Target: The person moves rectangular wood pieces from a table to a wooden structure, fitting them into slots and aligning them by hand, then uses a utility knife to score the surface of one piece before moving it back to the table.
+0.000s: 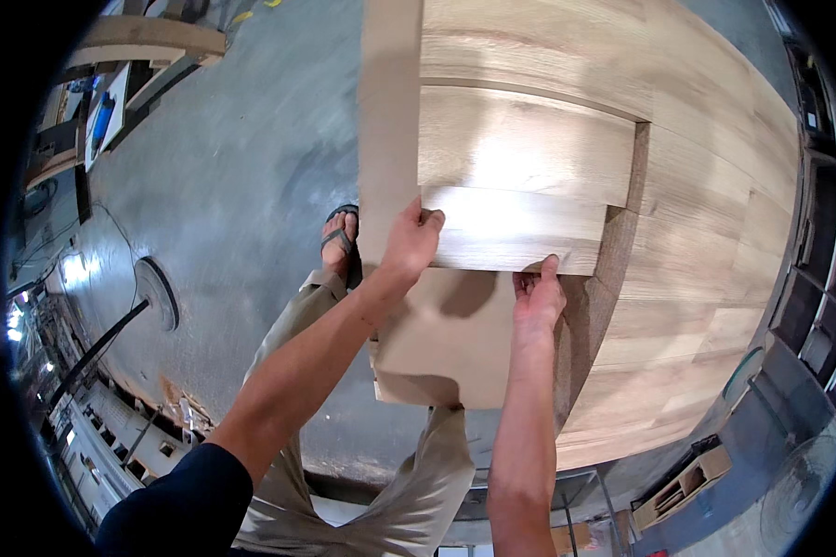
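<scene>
A light wood-look plank lies crosswise before me, its far long edge against another wood-look plank. My left hand is closed on its left end, with the thumb on top. Close to the plank's near right corner, my right hand pinches the near edge, thumb above and fingers partly hidden below. Brown sheet board shows under and nearer than the plank. A darker brown gap runs between the plank's right end and the panelled surface.
Joined wood-look planks spread to the right. A flat brown strip borders the left side. On the grey floor stand a round dark base with a pole and a wooden frame. A fan is at lower right.
</scene>
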The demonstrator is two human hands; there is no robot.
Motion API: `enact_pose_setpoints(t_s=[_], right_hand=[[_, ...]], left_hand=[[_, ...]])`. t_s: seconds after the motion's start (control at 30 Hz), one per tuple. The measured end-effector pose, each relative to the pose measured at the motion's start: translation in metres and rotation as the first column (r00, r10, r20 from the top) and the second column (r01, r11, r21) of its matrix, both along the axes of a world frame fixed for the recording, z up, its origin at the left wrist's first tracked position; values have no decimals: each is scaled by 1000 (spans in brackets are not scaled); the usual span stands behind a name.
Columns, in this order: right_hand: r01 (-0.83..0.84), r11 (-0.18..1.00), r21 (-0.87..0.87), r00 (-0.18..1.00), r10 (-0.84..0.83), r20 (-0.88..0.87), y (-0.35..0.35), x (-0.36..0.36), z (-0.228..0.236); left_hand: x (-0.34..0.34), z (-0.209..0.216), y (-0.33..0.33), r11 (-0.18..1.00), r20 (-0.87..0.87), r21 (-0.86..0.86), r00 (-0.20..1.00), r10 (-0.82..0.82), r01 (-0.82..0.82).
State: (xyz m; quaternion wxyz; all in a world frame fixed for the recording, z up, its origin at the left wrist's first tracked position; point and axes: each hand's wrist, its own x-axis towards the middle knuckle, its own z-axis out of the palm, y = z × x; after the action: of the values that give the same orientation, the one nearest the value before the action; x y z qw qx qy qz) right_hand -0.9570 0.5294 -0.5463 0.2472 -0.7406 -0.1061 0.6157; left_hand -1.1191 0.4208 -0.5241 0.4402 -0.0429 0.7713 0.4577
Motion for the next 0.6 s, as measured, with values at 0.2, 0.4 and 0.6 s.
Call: enact_pose_setpoints(t_s=[0.2, 0.4, 0.6], right_hand=[[-51, 998, -29, 998, 52, 43, 3, 3, 3], [-76, 996, -53, 995, 79, 57, 5, 2, 3], [-67, 997, -32, 996, 68, 51, 6, 1, 6]], left_hand=[[-3, 2, 5, 991, -48, -121, 997, -60, 54], [5, -6, 2, 985, 8, 64, 987, 158, -158], [2, -15, -1, 994, 23, 24, 994, 105, -105]])
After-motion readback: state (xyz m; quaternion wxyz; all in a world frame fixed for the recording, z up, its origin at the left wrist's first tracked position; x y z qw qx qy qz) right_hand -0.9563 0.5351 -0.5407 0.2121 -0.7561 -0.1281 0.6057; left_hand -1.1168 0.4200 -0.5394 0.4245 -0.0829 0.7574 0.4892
